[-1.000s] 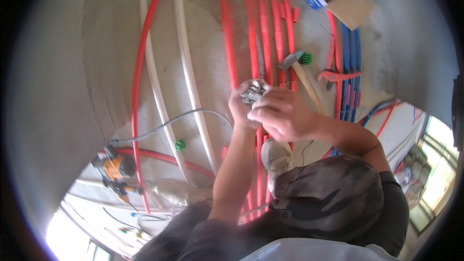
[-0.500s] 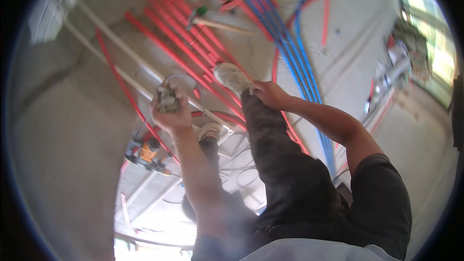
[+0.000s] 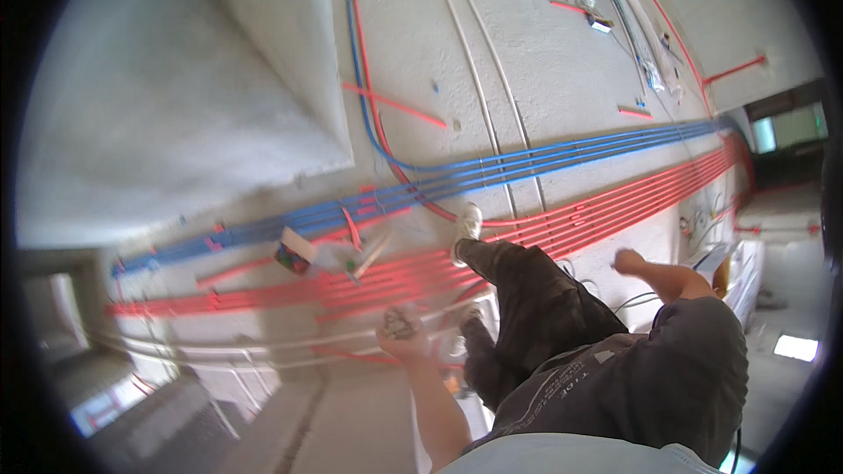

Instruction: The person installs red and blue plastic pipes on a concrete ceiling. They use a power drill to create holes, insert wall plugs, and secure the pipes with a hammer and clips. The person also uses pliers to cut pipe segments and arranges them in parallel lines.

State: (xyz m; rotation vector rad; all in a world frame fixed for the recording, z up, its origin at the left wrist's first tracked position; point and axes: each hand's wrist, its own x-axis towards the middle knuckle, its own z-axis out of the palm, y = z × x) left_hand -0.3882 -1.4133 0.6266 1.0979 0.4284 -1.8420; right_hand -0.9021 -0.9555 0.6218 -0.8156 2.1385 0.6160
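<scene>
My left hand (image 3: pixel 406 344) is closed around a handful of small grey-white pieces (image 3: pixel 399 325), blurred, their exact kind unclear. It is held out low, over the white pipes and the near edge of the red pipes (image 3: pixel 606 215). My right hand (image 3: pixel 626 262) is curled into a fist out to the right, apart from my leg; whatever it holds, if anything, is hidden. Beyond the left hand a hammer (image 3: pixel 373 256) with a pale handle lies on the red pipes. One of my shoes (image 3: pixel 468 216) is set among the red pipes, with the other nearer to me.
Blue pipes (image 3: pixel 536 163) run across the floor beyond the red ones. A small open box (image 3: pixel 296 248) sits by the hammer. A loose red pipe (image 3: pixel 399 107) lies farther off, left of two pale pipes (image 3: pixel 487 114). A wall corner (image 3: pixel 338 145) juts in at left.
The view has swung round, and the pipes now run across it. My right hand has come away from my trouser leg to the right. The left hand still holds the small pieces.
</scene>
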